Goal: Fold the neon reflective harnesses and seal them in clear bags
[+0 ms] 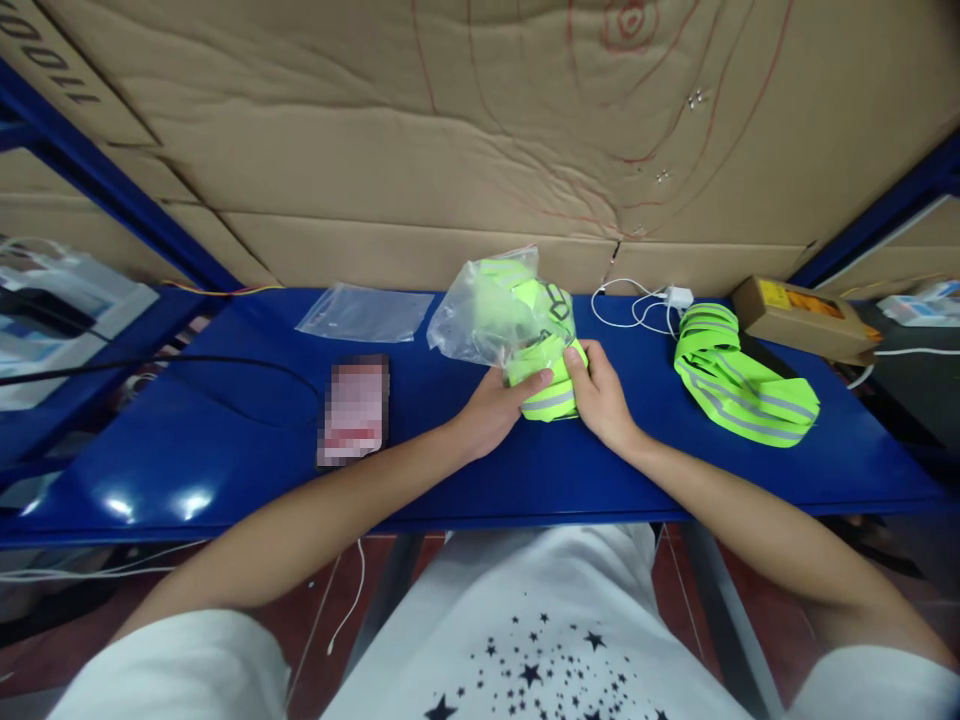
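Observation:
A folded neon-yellow reflective vest (551, 398) with grey stripes is held between both hands above the front middle of the table. My left hand (495, 405) grips its left side, thumb on top. On its right side my right hand (600, 395) is closed, thumb pressed on the fabric. Just behind, a clear plastic bag (472, 310) lies against more of the neon fabric, which shows through the film. Whether the vest is partly inside the bag I cannot tell. Another neon strap-like bundle (750, 390) with grey stripes rests at the right.
A flat clear bag (366, 312) lies at the back left of the blue table (225, 430). Nearer is a phone (354, 410), its screen blurred. A white charger with cable (679, 297) and a cardboard box (799, 318) stand back right. Cardboard (375, 150) walls the back.

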### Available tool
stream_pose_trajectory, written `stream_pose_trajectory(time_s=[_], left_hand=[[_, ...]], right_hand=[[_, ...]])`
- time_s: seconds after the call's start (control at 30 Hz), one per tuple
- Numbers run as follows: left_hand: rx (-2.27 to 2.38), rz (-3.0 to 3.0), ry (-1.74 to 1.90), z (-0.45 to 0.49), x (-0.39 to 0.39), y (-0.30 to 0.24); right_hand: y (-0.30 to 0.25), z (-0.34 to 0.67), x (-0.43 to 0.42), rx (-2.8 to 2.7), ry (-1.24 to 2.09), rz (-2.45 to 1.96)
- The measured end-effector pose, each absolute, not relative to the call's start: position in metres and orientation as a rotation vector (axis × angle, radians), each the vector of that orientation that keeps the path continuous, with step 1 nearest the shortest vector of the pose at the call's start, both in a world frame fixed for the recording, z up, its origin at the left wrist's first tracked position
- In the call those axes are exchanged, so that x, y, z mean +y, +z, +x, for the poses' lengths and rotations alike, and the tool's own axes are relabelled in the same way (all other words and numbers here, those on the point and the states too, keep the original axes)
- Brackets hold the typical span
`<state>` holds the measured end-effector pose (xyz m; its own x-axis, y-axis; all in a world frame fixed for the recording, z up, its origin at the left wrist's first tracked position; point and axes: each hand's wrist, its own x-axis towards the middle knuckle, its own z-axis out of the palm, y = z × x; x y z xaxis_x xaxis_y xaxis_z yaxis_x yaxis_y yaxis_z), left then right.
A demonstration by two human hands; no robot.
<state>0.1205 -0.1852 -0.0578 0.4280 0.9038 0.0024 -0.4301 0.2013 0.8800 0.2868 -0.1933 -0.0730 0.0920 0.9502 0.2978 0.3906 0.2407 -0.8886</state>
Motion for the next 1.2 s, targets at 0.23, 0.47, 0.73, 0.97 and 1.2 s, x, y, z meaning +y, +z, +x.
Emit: stream_pose_trajectory(time_s=[0.23, 0.47, 0.73, 0.97, 1.2], left_hand=[[0.594, 0.861, 1.081, 0.116, -0.183, -0.059], [0.526, 0.851, 0.914, 0.113, -0.179, -0.053], [0.53, 0.791, 0.9, 0.115, -0.187, -0.054], [0.575, 0.765, 0.958, 0.116, -0.195, -0.052], [0.748, 0.714, 1.044, 0.11, -0.188, -0.043]], right_hand=[[-0.06, 0.281, -0.204, -1.803, 0.505, -1.237], [-0.051, 0.293, -0.192, -1.417, 0.872, -1.193], [-0.049, 0.296, -0.197, -1.585, 0.583, -1.083], [-0.042, 0.295, -0.2, -1.554, 0.72, -1.048], [-0.038, 0.278, -0.17, -1.305, 1.134, -1.081]])
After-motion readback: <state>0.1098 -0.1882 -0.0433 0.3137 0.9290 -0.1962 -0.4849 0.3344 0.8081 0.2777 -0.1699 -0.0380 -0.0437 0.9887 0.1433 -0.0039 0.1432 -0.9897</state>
